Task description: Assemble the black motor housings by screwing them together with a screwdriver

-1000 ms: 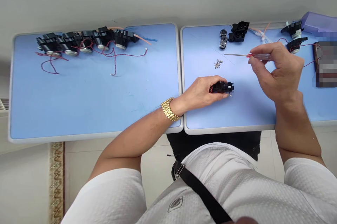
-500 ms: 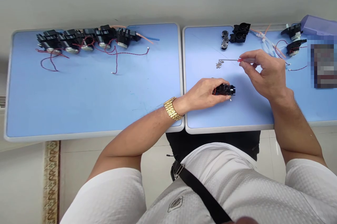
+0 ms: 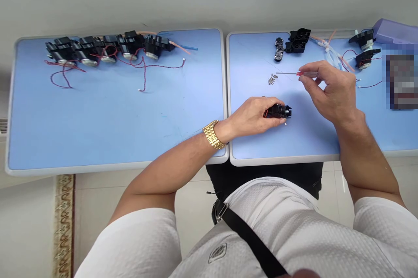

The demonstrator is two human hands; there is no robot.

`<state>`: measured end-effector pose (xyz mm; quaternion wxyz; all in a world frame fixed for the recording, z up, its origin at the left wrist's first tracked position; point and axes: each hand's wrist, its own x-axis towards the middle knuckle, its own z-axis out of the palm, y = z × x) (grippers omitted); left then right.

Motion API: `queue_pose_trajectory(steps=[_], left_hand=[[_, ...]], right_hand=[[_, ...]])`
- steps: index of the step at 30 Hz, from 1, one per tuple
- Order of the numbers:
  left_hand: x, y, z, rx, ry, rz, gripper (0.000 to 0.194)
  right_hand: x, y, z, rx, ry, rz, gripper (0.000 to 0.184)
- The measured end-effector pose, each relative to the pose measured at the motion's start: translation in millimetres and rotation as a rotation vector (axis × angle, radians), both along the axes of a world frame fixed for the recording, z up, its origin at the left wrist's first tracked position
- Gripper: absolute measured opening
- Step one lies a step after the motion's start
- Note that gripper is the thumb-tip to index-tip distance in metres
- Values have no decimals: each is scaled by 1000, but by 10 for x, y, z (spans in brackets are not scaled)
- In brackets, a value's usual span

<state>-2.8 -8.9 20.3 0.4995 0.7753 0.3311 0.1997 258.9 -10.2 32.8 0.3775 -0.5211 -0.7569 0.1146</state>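
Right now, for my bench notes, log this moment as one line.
left hand: black plastic housing | right hand: precision screwdriver | nearby: loose screws

A small black plastic housing (image 3: 279, 111) is gripped by the left hand (image 3: 252, 117), with a bit of red wire (image 3: 265, 114) showing at the fingers and a short white pin (image 3: 285, 123) sticking out below the far end. The right hand (image 3: 329, 91) pinches a thin screwdriver (image 3: 307, 74) with a clear, red-banded handle, its metal shaft pointing left, just beyond a small cluster of tiny screws (image 3: 272, 79).
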Motion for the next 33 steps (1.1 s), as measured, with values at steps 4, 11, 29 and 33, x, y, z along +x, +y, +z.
queue_pose_trajectory(steps=[4, 11, 29, 33], left_hand=[[2, 2, 5, -3, 3, -4, 32], [7, 8, -11, 11, -4, -2, 32], [-5, 11, -52, 65, -6, 22, 34], [-3, 10, -43, 59, 7, 24, 33]], right_hand=[[-1, -5, 16, 14, -18, 0, 18], [3, -7, 27, 17, -34, 3, 20], [-55, -55, 181, 92, 75, -65, 19], [-64, -56, 195, 70, 70, -53, 22]])
